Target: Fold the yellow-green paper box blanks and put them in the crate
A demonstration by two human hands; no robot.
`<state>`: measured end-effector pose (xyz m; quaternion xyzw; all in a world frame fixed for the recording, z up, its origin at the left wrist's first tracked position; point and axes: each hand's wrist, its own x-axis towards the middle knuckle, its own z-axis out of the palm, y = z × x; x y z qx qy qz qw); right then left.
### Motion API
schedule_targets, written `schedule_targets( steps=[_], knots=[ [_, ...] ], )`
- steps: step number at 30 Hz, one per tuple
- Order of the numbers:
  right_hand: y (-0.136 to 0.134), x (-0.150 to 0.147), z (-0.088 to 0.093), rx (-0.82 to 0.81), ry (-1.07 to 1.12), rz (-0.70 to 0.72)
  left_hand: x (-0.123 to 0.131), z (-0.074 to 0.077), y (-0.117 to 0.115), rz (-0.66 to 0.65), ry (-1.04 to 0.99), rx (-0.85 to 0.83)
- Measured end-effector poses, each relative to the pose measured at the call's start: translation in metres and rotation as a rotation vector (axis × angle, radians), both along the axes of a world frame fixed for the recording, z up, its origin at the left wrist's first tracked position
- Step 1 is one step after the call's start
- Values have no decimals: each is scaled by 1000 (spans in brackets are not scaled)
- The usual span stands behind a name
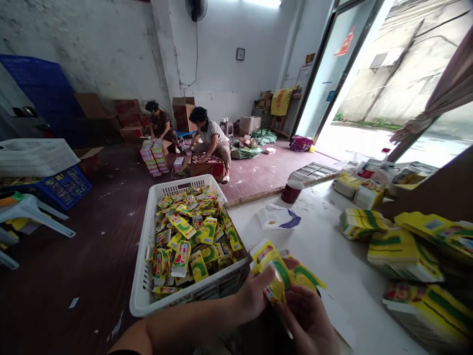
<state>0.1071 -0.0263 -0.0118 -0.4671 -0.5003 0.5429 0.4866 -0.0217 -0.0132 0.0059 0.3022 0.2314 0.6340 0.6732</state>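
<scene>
My left hand point(254, 296) grips a small yellow and green carton point(275, 271), its thumb pressed on the front. From the right, my right hand point(310, 318) has its fingers closed at the carton's lower end. A second yellow and green carton point(306, 278) lies just behind, by my right fingers; what holds it is partly hidden. Left of my hands stands a white plastic basket point(142, 266) heaped with similar cartons point(181, 259), lying in all directions. Both hands are over the near edge of a white tabletop point(321, 224).
Bundles of flat yellow cartons point(402, 251) are stacked at the tabletop's right. A dark red mug point(291, 191) and a white and purple packet point(279, 217) stand farther back. Two people point(212, 138) work on the floor among boxes. A light plastic stool point(29, 217) is at left.
</scene>
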Motion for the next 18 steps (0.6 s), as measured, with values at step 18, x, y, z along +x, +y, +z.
schedule_targets(
  steps=[18],
  knots=[
    [-25,40,-6,-26,-33,-72,20,5,-18,40,301,21]
  ],
)
